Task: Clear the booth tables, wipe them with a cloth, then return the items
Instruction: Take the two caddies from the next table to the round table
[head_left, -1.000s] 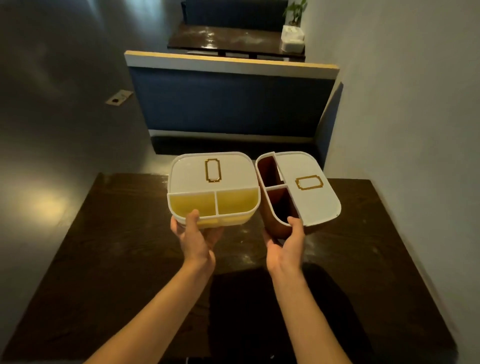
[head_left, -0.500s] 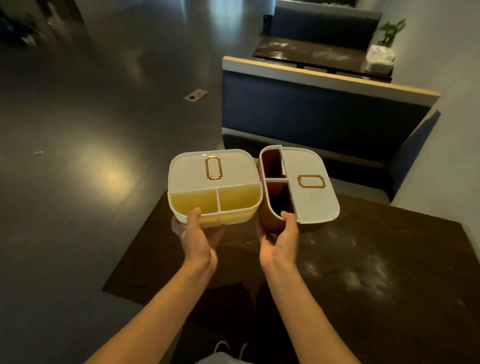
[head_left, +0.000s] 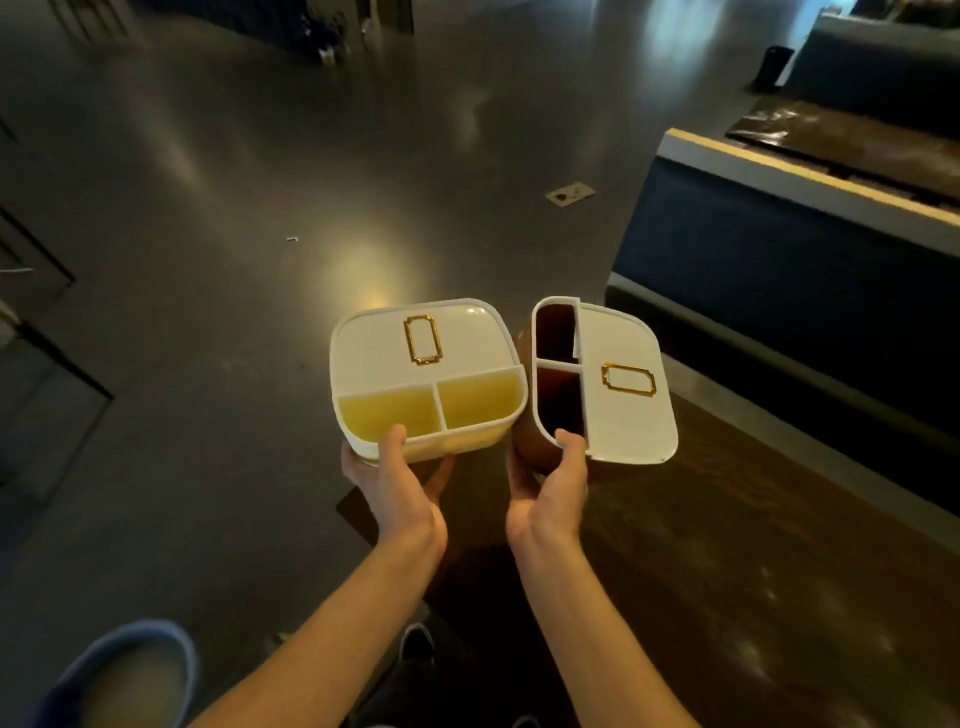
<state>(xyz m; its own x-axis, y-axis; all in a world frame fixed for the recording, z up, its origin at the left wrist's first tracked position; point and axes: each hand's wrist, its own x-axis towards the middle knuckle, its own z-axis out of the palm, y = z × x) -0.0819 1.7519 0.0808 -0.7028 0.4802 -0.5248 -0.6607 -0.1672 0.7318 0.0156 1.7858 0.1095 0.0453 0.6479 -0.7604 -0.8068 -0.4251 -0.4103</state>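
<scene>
My left hand (head_left: 397, 483) grips the near edge of a yellow box (head_left: 423, 376) with a white lid and two open compartments, thumb on its rim. My right hand (head_left: 550, 480) grips a brown box (head_left: 605, 382) with a white lid and two open compartments, thumb hooked over its rim. Both boxes are held in the air side by side, almost touching, above the left corner of the dark wooden booth table (head_left: 727, 571). The fingers under the boxes are hidden.
A blue booth seat back (head_left: 779, 249) with a pale top edge stands to the right, with another dark table (head_left: 852, 140) behind it. Open dark floor (head_left: 234, 208) spreads to the left, with a flat paper scrap (head_left: 570, 194) on it. A blue seat edge (head_left: 130, 670) lies at bottom left.
My view has swung left, away from the wall and toward the open floor. Both boxes stay in my hands, held the same way, and now hang over the table's left corner.
</scene>
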